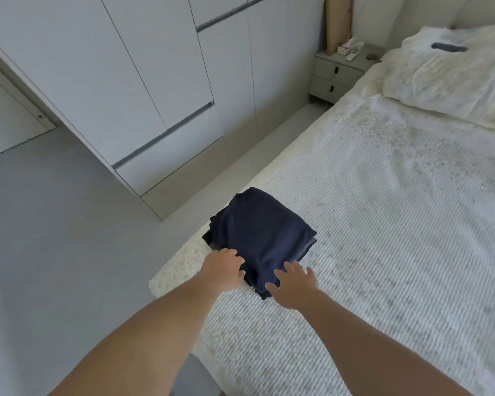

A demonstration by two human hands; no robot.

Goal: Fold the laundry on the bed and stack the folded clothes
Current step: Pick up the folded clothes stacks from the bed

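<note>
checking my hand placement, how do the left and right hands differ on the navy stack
The left hand has fingers curled at the near left edge of the navy stack; the right hand lies with fingers spread flat at its near right corner. Both touch the stack, near the bed corner.

The stack of folded clothes (pixel 262 232) lies on the bed (pixel 383 224), near its left edge. My left hand (pixel 222 268) touches its near left corner, my right hand (pixel 293 284) its near right corner. Pillow (pixel 446 75) far behind, nightstand (pixel 340 72) left of it.
</note>
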